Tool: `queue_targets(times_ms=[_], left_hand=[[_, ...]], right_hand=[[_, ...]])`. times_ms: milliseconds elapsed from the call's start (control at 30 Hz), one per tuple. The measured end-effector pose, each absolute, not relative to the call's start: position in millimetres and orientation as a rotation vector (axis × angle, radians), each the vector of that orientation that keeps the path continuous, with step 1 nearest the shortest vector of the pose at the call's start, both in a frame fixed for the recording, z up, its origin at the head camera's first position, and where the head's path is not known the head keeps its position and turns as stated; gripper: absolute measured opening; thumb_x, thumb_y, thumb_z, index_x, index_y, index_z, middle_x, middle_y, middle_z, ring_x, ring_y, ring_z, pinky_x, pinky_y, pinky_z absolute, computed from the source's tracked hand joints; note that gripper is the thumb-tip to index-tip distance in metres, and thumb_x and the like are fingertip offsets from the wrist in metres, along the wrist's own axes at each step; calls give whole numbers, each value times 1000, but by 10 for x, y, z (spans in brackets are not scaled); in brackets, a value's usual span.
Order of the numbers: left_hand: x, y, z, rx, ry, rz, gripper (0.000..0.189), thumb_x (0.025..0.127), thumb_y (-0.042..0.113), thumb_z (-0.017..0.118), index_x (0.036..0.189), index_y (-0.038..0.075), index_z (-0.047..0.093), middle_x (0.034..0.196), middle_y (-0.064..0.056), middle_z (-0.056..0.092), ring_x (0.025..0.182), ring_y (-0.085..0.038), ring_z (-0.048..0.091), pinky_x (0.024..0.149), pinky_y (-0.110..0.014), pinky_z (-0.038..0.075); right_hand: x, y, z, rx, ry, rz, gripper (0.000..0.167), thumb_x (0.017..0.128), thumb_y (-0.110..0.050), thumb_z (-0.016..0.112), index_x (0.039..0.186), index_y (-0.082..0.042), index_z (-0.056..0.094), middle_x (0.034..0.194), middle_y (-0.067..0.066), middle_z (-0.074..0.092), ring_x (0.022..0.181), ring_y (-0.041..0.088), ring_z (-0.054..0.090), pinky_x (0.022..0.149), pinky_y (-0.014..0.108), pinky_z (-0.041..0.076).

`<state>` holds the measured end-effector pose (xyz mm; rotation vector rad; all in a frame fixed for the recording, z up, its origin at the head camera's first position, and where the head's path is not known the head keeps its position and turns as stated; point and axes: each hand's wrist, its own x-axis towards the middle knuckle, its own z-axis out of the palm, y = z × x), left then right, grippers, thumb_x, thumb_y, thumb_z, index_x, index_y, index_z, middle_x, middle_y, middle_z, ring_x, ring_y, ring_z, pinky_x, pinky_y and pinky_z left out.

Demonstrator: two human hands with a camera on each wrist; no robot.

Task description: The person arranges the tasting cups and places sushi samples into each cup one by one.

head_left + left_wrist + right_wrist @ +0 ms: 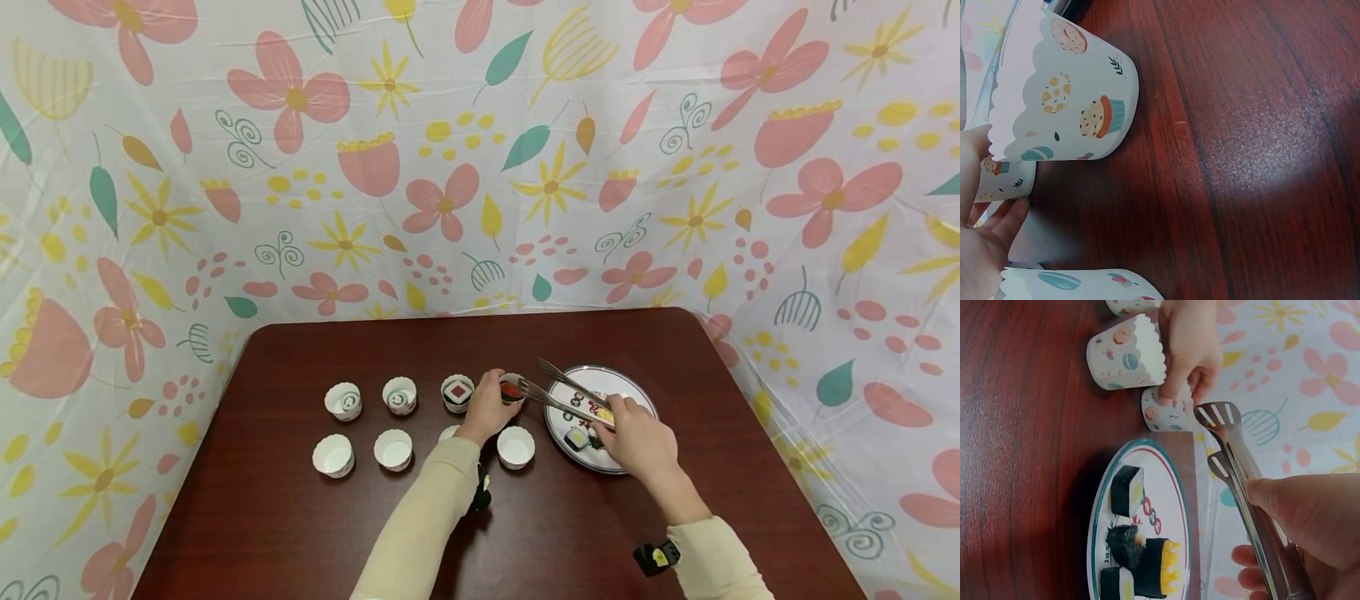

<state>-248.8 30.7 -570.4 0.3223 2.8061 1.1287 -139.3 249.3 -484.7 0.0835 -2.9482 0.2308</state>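
My left hand (pixel 487 408) holds a small scalloped paper cup (pixel 1163 415) at the far right of the back row. Something red and dark (pixel 511 389) shows inside it in the head view. My right hand (pixel 637 437) grips metal tongs (pixel 566 406), whose slotted ends point left at that cup. Nothing shows between the tong ends in the right wrist view. Below the tongs lies a round plate (pixel 637 400) bearing several sushi pieces: a white-and-yellow roll (pixel 576 438), a dark piece (pixel 1125 545) and a yellow-topped roll (pixel 1150 567).
Back-row cups to the left contain two swirl-topped pieces (pixel 348 402) (pixel 400 399) and a roll with a red centre (pixel 457 391). Front-row cups (pixel 333 456) (pixel 393 450) (pixel 516 447) are white inside; my left arm partly hides another. Floral cloth (pixel 442 200) hangs behind the brown table (pixel 270 517).
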Motion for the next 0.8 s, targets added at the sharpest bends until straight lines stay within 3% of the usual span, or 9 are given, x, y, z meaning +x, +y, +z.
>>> queue_targets(times_ms=[800], left_hand=[[-2505, 298, -5757, 339, 2817, 1123, 66, 80, 27, 71, 134, 9, 37, 128, -10, 47, 110, -25, 54, 87, -37, 47]], right_hand=[[-1115, 2899, -4743, 103, -2887, 166, 46, 78, -28, 71, 107, 3, 56, 87, 17, 59, 69, 32, 60, 48, 40, 46]])
